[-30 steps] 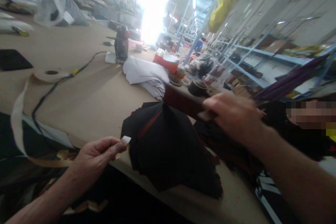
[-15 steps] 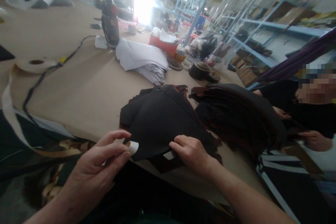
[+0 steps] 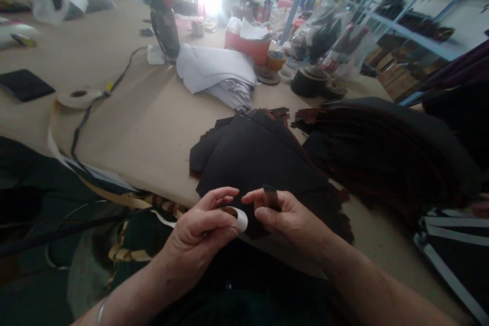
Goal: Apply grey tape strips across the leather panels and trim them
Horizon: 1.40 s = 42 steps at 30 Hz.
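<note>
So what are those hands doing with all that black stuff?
A person is at a big tan table. Their left hand pinches a curled white tape strip, and their right hand pinches a small dark piece right beside it. Both hands are at the near edge of a stack of black cut pieces. A second dark stack lies to the right, and a tape roll lies farther left.

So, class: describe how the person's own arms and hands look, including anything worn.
Both forearms are bare: no sleeves or gloves show. The left hand and right hand carry no rings that I can see. A thin silvery bangle sits on the left wrist.
</note>
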Available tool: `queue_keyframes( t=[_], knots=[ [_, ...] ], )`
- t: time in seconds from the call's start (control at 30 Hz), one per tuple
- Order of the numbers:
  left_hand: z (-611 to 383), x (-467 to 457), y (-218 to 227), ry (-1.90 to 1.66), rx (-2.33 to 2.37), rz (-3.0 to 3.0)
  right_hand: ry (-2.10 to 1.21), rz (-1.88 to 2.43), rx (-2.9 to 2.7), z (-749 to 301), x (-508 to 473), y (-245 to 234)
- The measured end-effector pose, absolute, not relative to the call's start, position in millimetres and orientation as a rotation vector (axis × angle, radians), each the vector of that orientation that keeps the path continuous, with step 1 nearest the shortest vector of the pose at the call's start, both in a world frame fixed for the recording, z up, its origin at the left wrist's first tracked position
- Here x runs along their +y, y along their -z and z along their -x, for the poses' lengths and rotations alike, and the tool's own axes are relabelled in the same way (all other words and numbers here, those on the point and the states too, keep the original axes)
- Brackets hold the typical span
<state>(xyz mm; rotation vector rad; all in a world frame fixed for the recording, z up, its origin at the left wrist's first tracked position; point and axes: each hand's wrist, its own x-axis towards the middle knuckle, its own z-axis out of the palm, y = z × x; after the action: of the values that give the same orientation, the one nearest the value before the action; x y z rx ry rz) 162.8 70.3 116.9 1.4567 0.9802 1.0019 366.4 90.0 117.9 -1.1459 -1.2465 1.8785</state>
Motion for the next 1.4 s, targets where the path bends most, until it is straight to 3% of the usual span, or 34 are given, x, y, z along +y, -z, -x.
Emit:
queue_keyframes(
  t=[0.23, 0.67, 0.93, 1.23, 1.4],
  knots=[
    [-154.2, 64.2, -112.2, -0.939, 0.896, -1.711, -2.249, 0.900, -0.805, -348.7, 90.4, -104.5],
    [-153.5, 62.7, -106.0, -0.881, 0.854, -2.029, -2.339, 0.890, -0.639, -345.2, 92.0, -98.2],
    [-145.1, 61.5, -98.1, -0.702, 0.950, -1.956, -2.310, 0.853, -0.681, -352.1, 100.6, -104.9],
    [-151.2, 70.6, -106.9, -0.759, 0.900, -1.898, -2.236, 0.914, -0.830, -354.0, 108.7, -100.3],
    [-153.5, 73.7, -112.5, -0.679, 0.987, -1.756, -2.018, 1.085, -1.038, -359.7, 109.3, -112.9]
  ],
)
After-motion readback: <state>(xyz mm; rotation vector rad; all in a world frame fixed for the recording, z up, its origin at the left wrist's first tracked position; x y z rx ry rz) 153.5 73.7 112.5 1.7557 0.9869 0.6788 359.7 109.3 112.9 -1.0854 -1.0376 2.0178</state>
